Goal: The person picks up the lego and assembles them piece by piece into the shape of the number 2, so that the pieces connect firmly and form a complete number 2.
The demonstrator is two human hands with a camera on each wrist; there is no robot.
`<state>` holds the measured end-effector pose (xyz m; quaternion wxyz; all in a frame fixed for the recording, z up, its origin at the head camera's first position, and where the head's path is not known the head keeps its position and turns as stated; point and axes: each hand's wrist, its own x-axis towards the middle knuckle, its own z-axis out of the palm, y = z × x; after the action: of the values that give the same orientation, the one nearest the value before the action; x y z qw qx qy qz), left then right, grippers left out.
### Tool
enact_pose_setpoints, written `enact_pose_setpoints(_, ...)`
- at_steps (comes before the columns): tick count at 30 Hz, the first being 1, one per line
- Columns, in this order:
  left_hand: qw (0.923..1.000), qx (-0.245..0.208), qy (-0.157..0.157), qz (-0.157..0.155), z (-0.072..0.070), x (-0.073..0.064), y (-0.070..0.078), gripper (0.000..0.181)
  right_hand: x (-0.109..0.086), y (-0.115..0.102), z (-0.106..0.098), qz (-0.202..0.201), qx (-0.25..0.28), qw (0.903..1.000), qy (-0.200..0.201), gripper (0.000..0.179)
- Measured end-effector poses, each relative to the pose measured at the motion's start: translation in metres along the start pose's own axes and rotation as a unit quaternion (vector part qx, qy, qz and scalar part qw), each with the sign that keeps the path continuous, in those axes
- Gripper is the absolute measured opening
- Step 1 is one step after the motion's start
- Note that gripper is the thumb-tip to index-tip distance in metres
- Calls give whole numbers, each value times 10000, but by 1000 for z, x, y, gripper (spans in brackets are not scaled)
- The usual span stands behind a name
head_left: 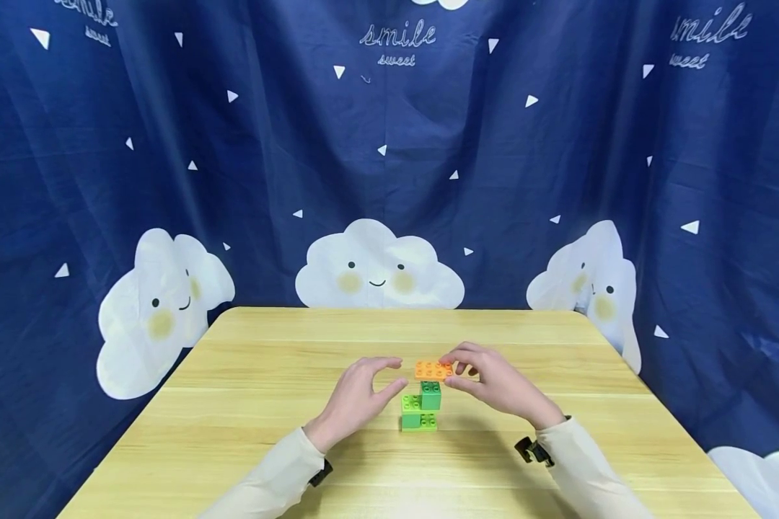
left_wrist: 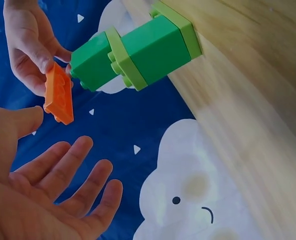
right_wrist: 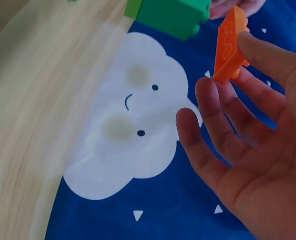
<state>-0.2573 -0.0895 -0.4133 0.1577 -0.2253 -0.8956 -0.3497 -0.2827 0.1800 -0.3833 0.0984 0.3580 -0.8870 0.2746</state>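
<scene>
Between thumb and fingers my right hand (head_left: 493, 376) pinches one end of a flat orange toy brick (head_left: 431, 370), two studs wide. The brick hovers just over the top of a stepped stack; in the left wrist view a gap shows between them. That stack has a dark green block (head_left: 431, 396) on top, a light green plate (left_wrist: 125, 59) under it, then another green block (left_wrist: 156, 45) and a light green base plate (left_wrist: 180, 25) on the table. Left of the stack, my left hand (head_left: 358, 393) is held with fingers spread and touches nothing.
The stack stands on a light wooden table (head_left: 266, 360) with rounded far corners. Behind the table hangs a dark blue curtain (head_left: 389, 180) printed with white clouds and triangles. Dark straps with small devices (head_left: 534, 451) sit at both wrists.
</scene>
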Motion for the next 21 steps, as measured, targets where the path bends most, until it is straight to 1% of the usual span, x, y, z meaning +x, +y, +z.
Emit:
enact_pose_setpoints(7, 10000, -46, -31, 60, 0, -1, 4, 44, 1, -7, 8, -189, 102, 9998, 15, 29)
enact_pose_setpoints(12, 9999, -81, -10, 111, 0, -1, 4, 44, 2, -10, 13, -176, 203, 9996, -57, 30)
enact_pose_setpoints(21, 9998, -121, -87, 123, 1, -1, 5, 36, 2, -12, 15, -141, 257, 9995, -113, 32)
